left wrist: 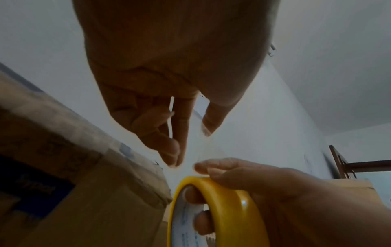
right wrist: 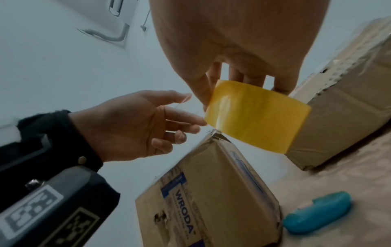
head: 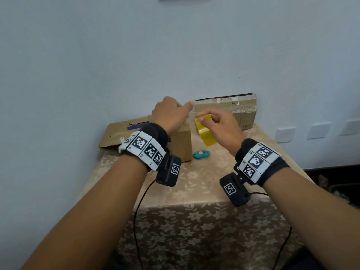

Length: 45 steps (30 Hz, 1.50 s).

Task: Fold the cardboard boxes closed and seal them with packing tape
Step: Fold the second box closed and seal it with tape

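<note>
My right hand [head: 209, 119] grips a yellow packing tape roll [head: 206, 133], fingers through its core [left wrist: 196, 197] and thumb on its outer face. A short clear strip [head: 196, 113] runs from the roll to my left hand [head: 187, 110], which pinches the strip's free end between thumb [left wrist: 209, 123] and forefinger. Both hands hover above a small brown "WRODA" box [right wrist: 211, 192], its top flaps folded shut, standing under my left wrist [head: 182, 145]. Seen from the right wrist, the roll [right wrist: 253, 117] hangs just over that box's top corner.
A larger taped cardboard box [head: 243, 114] stands against the wall behind my right hand. A flattened carton [head: 118, 133] lies at the left. A teal cutter [head: 201, 154] rests on the floral tablecloth [head: 194, 191] right of the small box. Wrist camera cables hang over the table's front edge.
</note>
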{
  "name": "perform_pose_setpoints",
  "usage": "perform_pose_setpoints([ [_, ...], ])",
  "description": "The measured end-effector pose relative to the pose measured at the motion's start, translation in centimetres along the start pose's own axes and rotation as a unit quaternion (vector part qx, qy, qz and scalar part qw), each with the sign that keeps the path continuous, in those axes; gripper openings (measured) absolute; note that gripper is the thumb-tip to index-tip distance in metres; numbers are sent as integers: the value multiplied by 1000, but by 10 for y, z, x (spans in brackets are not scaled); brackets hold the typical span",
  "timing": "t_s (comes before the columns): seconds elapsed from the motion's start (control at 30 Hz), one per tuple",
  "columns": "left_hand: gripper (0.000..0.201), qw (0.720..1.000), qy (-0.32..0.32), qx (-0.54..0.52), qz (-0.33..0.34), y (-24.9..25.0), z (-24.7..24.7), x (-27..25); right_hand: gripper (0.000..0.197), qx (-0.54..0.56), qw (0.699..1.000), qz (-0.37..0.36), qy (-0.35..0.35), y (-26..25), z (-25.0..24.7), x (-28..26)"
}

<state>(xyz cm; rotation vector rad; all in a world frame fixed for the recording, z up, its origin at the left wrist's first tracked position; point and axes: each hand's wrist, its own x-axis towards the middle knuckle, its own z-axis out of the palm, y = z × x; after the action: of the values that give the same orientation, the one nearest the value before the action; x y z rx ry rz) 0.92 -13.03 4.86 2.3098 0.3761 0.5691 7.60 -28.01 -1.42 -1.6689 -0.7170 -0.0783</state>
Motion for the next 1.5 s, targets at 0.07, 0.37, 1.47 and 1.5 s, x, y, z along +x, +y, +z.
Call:
perform_pose_setpoints([
  [0.07,47,1000,-9,-11,-10,2,-1,1,14,11,1000,-11,1,1,0,1],
  [0.37,44,987,-90,-71,-117,7,-2,-1,14,18,998,-54,2,6,-2,1],
  [1.47,12,975,76,-38,207,-4,16,-2,11,35,993,98,-62,-8,-1,-1],
  [1.5,13,977,60,-38,202,-3,16,-2,12,37,993,100,-57,-7,-2,0],
])
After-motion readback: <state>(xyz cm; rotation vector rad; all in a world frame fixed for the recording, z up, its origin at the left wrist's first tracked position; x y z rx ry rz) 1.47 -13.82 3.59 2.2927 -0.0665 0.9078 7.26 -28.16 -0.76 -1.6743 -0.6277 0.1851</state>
